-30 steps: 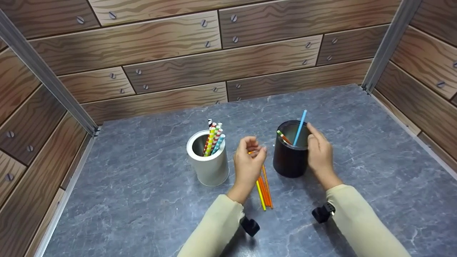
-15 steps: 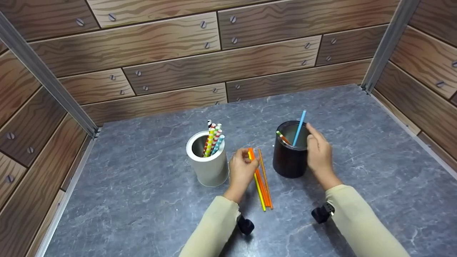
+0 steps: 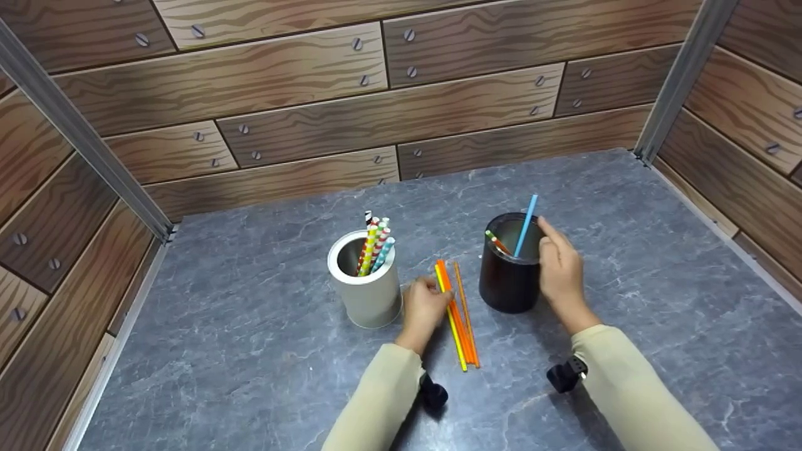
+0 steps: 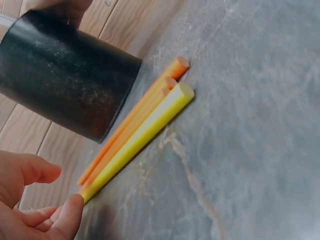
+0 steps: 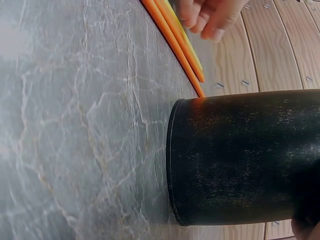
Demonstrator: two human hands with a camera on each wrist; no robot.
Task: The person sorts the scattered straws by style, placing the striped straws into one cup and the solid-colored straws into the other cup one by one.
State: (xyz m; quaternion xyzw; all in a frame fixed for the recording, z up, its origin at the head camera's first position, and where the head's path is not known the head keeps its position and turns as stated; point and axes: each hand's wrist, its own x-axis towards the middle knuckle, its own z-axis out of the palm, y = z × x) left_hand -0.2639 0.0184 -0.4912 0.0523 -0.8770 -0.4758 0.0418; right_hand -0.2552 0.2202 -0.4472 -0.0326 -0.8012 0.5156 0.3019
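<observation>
In the head view my left hand (image 3: 427,307) is low over the table, beside a small bundle of plain straws. The left wrist view has a fingertip at the end of the yellow straw (image 4: 140,140), thumb and fingers parted. Orange straws (image 4: 127,127) lie alongside it. My right hand (image 3: 562,269) holds the black cup (image 3: 510,282) at its right side, index finger along the rim. The cup stands upright; a blue straw (image 3: 525,227) and a shorter green-and-red one (image 3: 498,241) lean inside. In the right wrist view the cup (image 5: 240,160) hides most of that hand.
A white cup (image 3: 369,304) with several patterned straws (image 3: 374,247) stands left of my left hand. The grey marbled table (image 3: 219,326) extends around both cups. Wood-patterned walls (image 3: 301,81) border it at the back and sides.
My left hand has come down and back from above the straws to beside them, uncovering their far ends. My right hand and both cups have stayed in place.
</observation>
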